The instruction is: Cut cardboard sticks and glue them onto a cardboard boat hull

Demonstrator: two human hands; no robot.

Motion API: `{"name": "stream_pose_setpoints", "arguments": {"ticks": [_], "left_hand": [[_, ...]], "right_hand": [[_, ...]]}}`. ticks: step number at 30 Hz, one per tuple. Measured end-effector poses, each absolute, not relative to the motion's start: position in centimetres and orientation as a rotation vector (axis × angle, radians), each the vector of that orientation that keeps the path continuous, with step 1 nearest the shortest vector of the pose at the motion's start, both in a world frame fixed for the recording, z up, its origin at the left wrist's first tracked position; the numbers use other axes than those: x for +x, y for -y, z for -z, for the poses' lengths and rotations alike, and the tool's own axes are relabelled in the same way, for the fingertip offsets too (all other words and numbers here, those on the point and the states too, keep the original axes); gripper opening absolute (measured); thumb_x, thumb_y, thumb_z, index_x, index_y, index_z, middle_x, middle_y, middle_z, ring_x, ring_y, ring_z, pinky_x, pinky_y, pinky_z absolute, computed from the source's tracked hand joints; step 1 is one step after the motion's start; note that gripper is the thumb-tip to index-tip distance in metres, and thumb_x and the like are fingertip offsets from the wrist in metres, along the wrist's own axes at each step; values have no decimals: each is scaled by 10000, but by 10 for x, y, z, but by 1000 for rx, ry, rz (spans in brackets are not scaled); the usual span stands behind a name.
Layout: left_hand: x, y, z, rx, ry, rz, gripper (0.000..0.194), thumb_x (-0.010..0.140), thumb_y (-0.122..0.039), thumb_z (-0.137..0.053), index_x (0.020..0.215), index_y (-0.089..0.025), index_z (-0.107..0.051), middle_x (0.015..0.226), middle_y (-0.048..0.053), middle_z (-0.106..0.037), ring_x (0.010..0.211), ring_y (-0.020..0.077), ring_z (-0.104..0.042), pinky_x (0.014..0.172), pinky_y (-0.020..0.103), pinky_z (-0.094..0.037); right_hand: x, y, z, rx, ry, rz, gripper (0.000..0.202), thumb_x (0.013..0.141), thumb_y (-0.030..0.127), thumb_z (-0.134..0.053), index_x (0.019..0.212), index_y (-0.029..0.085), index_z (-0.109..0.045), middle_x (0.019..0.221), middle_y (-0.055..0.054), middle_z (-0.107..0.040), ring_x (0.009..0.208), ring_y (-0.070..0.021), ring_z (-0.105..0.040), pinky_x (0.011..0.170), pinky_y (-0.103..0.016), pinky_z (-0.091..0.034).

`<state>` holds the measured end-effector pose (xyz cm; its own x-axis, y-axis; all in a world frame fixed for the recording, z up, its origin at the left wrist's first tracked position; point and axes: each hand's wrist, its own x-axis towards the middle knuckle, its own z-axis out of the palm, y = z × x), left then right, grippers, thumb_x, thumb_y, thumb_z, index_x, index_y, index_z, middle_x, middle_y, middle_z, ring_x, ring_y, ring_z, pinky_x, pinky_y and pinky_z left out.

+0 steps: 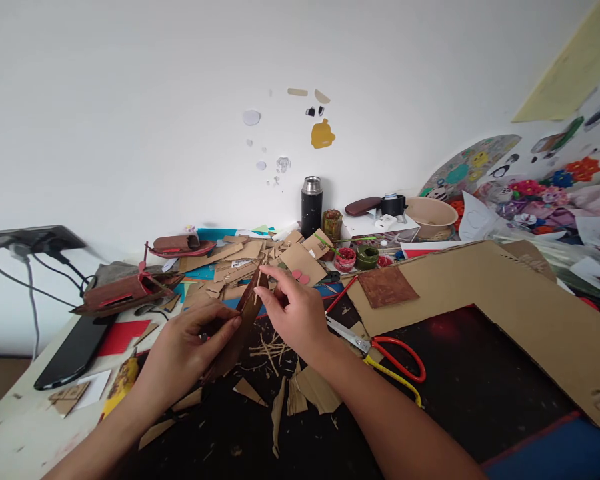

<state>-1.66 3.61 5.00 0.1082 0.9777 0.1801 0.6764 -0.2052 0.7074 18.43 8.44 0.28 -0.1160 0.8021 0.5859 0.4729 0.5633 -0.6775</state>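
Observation:
Between my hands is a long, narrow piece of brown-painted cardboard (247, 317), tilted up with its pointed end away from me. My left hand (185, 350) is closed on its left edge, thumb and fingers pinching it. At the far end, the thumb and forefinger of my right hand (297, 313) pinch a thin tan strip (259, 283) against the cardboard. Under my hands lie several thin cardboard strips (270, 350) and torn scraps (317, 388). Scissors (355, 337) with one red and one yellow handle rest beside my right wrist.
Two brown model boats (123, 290) (180, 245) stand at left, near a black phone (75, 353) and a power strip (37, 235). Cardboard scraps (240, 252), a black flask (312, 208) and paint jars (345, 259) sit at the back. A large cardboard sheet (510, 293) covers the right.

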Motion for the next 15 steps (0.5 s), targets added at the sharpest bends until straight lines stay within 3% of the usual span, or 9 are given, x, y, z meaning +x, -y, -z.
{"name": "stream_pose_setpoints", "arguments": {"ticks": [15], "left_hand": [[-17,-36,-48,1985,-1587,-887,326,912,-562,-685,805,-268,-776,812,35,-778,735,233,-697,661,301,-547]], "right_hand": [[184,-84,-3,-1055,1768,-445,379,1090,447,-603,1379,250,-748,690,-1,-738,546,-161,-609,606,-292,-470]]}}
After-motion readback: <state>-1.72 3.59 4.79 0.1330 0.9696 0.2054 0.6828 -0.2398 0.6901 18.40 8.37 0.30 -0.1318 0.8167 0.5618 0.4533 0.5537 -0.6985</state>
